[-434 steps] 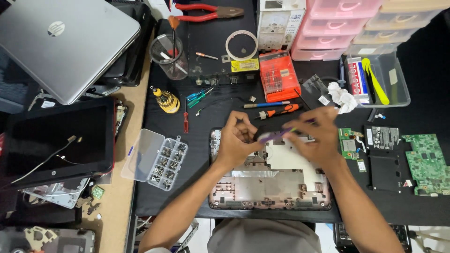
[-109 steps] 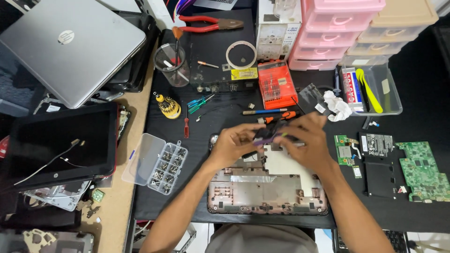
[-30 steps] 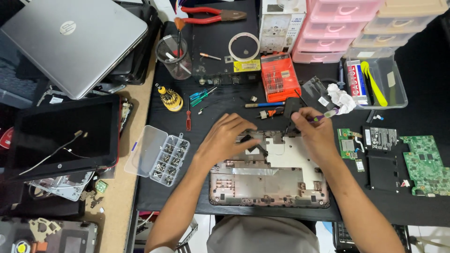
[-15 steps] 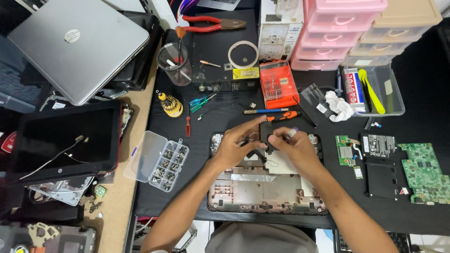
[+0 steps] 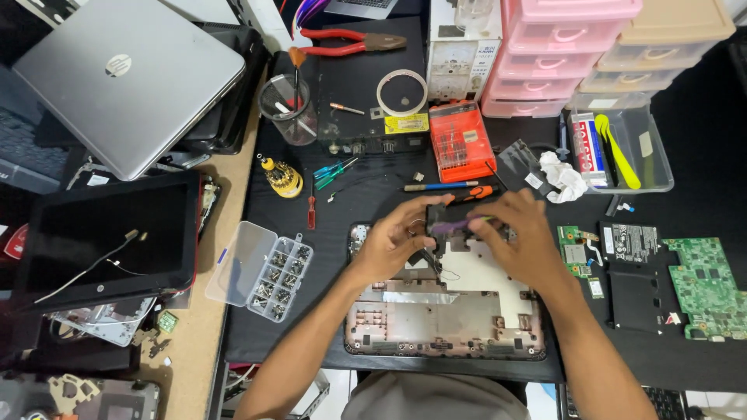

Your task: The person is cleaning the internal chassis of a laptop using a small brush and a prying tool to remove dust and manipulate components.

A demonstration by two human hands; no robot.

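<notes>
Left hand [image 5: 398, 237] and right hand [image 5: 520, 233] curled, gripping purple tool [image 5: 450, 227], over laptop base [image 5: 443, 319]

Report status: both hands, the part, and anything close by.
Left hand and right hand both grip a small black part above the open laptop shell. Orange screwdriver lies just behind the hands, apart.
</notes>
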